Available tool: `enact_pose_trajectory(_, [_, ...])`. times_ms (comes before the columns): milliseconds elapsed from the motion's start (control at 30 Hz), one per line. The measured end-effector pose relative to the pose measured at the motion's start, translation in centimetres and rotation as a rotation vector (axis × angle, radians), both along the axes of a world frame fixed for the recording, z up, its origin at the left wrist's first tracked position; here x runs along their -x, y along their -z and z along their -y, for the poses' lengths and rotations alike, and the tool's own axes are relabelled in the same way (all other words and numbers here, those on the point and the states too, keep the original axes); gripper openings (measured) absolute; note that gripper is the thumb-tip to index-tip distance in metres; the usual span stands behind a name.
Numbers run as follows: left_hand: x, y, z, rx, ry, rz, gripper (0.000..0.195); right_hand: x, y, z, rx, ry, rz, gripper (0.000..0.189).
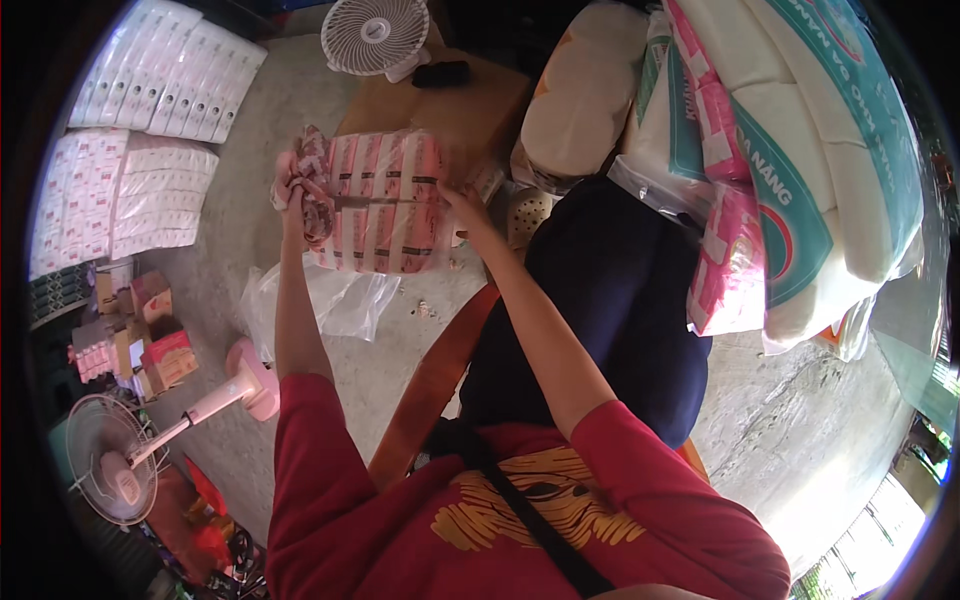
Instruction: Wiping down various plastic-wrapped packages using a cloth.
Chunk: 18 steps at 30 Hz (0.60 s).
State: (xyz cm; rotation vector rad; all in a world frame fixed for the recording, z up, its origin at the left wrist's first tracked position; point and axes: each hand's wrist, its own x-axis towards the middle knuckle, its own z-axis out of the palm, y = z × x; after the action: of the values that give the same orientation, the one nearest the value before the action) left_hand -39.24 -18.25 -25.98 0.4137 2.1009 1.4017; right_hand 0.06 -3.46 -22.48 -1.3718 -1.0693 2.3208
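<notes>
A clear-plastic-wrapped bundle of pink and white packs point(384, 202) lies before me, beside a cardboard box. At its left end my left hand point(286, 178) grips a bunched, pink-patterned cloth point(313, 202), which rests against the wrapping. My right hand point(466, 210) holds the bundle's right end, its fingers pressed to the film. A loose clear plastic bag point(349, 304) is spread on the floor just under the bundle's near side.
The cardboard box point(427, 105) bears a small white fan point(375, 34) and a dark object point(441, 73). Large wrapped towel packs point(787, 142) crowd the right. Stacked tissue packs point(169, 71) stand at far left, above a pink pedestal fan point(120, 465) and small cartons point(166, 360).
</notes>
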Motion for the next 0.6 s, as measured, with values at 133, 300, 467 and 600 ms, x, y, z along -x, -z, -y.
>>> enact_pose_trajectory(133, [-2.2, 1.2, 1.0, 0.033, -0.091, -0.108, 0.043, 1.1, 2.8, 0.0, -0.167, 0.09, -0.012, 0.06])
enact_pose_trajectory(300, [-5.4, -1.4, 0.3, 0.09, -0.141, -0.126, 0.049, 2.0, 4.8, -0.6, -0.323, 0.084, 0.264, 0.044])
enact_pose_trajectory(467, [-11.2, -3.0, -0.1, -0.141, -0.048, -0.012, 0.045, 0.6, -3.5, -0.4, -0.749, 0.225, 0.262, 0.036])
enact_pose_trajectory(600, [-17.1, -4.8, -0.8, -0.455, -0.103, 0.395, 0.044, -2.8, -13.9, -1.2, -1.026, 0.274, 0.122, 0.036])
